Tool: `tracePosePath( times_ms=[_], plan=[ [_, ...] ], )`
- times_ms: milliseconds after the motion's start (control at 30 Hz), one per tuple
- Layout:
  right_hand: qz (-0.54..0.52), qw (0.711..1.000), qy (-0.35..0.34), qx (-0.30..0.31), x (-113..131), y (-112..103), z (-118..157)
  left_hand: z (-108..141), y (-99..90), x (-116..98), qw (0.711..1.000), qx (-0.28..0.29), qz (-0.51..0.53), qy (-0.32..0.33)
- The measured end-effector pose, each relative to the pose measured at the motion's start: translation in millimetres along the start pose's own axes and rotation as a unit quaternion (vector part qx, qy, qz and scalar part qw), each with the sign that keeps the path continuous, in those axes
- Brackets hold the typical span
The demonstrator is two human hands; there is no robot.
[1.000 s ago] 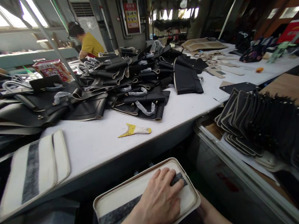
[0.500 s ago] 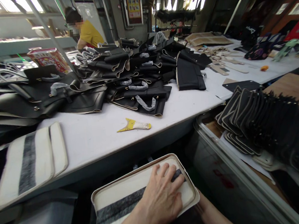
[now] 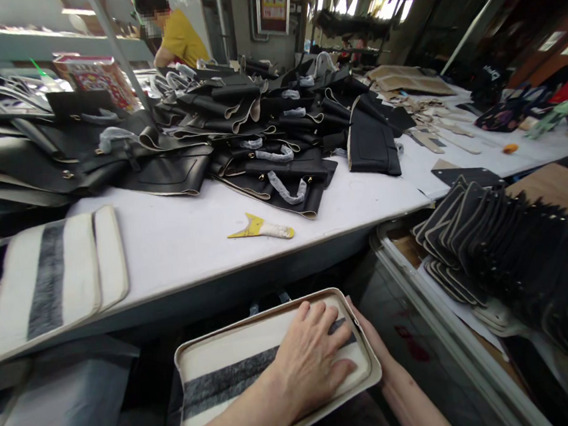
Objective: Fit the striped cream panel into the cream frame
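Observation:
In front of me is a dark bag, its pale rectangular panel [image 3: 217, 357] facing up, with a dark stripe along it and a raised light rim around it. My left hand [image 3: 312, 354] lies flat on the right part of this panel, fingers spread and pressing on its surface. Around the rim's right end, from outside, my right hand [image 3: 376, 338] holds the bag; most of its fingers are hidden behind the edge. On the table beyond lies a yellow scraper-like tool [image 3: 260, 227] with a whitish, worn handle, touched by neither hand.
Black bags [image 3: 277, 140] with wrapped handles are heaped on the white table [image 3: 176, 243]. Similar striped panels [image 3: 73, 273] lie at left. Stacked dark pieces [image 3: 509, 251] fill a surface at right. A person in yellow [image 3: 184, 38] sits beyond the heap.
My right hand has moved up along the outer right end of the bag, and more of it shows. My left hand's fingers have shifted slightly on the panel. The view has turned slightly.

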State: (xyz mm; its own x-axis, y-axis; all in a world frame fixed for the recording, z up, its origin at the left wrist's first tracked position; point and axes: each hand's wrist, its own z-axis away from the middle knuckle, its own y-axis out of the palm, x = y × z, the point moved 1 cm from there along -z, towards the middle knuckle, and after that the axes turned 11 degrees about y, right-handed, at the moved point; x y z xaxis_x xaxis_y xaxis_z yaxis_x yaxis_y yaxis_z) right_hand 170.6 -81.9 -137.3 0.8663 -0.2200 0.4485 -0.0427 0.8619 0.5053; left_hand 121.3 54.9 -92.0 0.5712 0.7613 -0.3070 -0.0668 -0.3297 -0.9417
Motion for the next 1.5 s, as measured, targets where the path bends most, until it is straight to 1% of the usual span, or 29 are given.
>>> tracePosePath(
  times_ms=[67, 100, 167, 200, 267, 333, 367, 433, 500, 567, 600, 633, 667, 733, 800, 867, 900, 933, 1000, 1100, 1233, 1300, 1400, 1467, 1500],
  plan=[
    [0.003, 1.000, 0.014, -0.001, -5, -3, 5, 1, 0.4, 0, 1.000, -0.007, 0.000, 0.001],
    [0.008, 1.000, -0.003, -0.008, -8, -6, 9, 2, 0.5, 0, 1.000, -0.009, 0.001, 0.001],
    [0.045, 0.995, -0.085, -0.037, -17, -16, 17, 3, 0.9, 1, 1.000, -0.009, 0.004, 0.007],
    [0.085, 0.986, -0.133, -0.061, -21, -23, 20, 3, 1.3, 1, 1.000, -0.007, 0.003, 0.013],
    [0.197, 0.950, -0.204, -0.131, -30, -36, 26, 5, 2.2, 1, 1.000, -0.002, -0.009, 0.024],
    [0.304, 0.898, -0.239, -0.208, -37, -47, 29, 6, 3.2, 0, 0.999, 0.000, -0.023, 0.029],
    [0.343, 0.873, -0.255, -0.235, -39, -50, 30, 6, 3.6, -1, 0.999, 0.001, -0.028, 0.031],
    [0.393, 0.830, -0.299, -0.260, -39, -50, 30, 7, 4.2, -3, 0.999, 0.004, -0.030, 0.033],
    [0.419, 0.794, -0.347, -0.270, -34, -44, 31, 8, 4.6, -5, 0.999, 0.007, -0.028, 0.037],
    [0.443, 0.764, -0.382, -0.272, -25, -36, 31, 8, 5.1, -6, 0.999, 0.007, -0.031, 0.041],
    [0.453, 0.756, -0.391, -0.267, -21, -32, 31, 8, 5.5, -6, 0.999, 0.007, -0.032, 0.044],
    [0.458, 0.755, -0.391, -0.260, -17, -31, 31, 8, 6.1, -5, 0.998, 0.006, -0.033, 0.045],
    [0.458, 0.762, -0.382, -0.254, -14, -32, 31, 8, 6.7, -5, 0.998, 0.004, -0.032, 0.045],
    [0.438, 0.790, -0.340, -0.260, -14, -39, 30, 9, 8.1, -4, 0.999, 0.000, -0.024, 0.043],
    [0.412, 0.820, -0.295, -0.268, -20, -49, 32, 9, 9.1, -2, 0.999, -0.004, -0.011, 0.041],
    [0.407, 0.833, -0.276, -0.255, -30, -56, 35, 9, 9.4, -1, 0.999, -0.005, -0.002, 0.040],
    [0.411, 0.833, -0.279, -0.245, -34, -57, 37, 9, 9.4, -1, 0.999, -0.005, 0.001, 0.039],
    [0.420, 0.827, -0.288, -0.237, -37, -57, 38, 9, 9.2, -1, 0.999, -0.004, 0.002, 0.038],
    [0.448, 0.803, -0.315, -0.235, -40, -54, 41, 8, 8.6, -1, 0.999, 0.000, 0.004, 0.036],
    [0.500, 0.750, -0.356, -0.246, -38, -50, 41, 7, 7.5, -2, 0.999, 0.006, 0.001, 0.034],
    [0.563, 0.671, -0.405, -0.264, -33, -50, 41, 7, 6.7, -4, 0.999, 0.009, -0.010, 0.036],
    [0.591, 0.642, -0.411, -0.264, -29, -50, 42, 7, 6.7, -5, 0.999, 0.010, -0.017, 0.038],
    [0.626, 0.624, -0.394, -0.252, -22, -46, 44, 6, 7.3, -4, 0.998, 0.013, -0.031, 0.045],
    [0.636, 0.625, -0.380, -0.247, -18, -42, 45, 5, 7.6, -4, 0.998, 0.013, -0.038, 0.048],
    [0.634, 0.631, -0.374, -0.246, -17, -40, 45, 5, 7.7, -4, 0.998, 0.013, -0.039, 0.048]
  ],
)
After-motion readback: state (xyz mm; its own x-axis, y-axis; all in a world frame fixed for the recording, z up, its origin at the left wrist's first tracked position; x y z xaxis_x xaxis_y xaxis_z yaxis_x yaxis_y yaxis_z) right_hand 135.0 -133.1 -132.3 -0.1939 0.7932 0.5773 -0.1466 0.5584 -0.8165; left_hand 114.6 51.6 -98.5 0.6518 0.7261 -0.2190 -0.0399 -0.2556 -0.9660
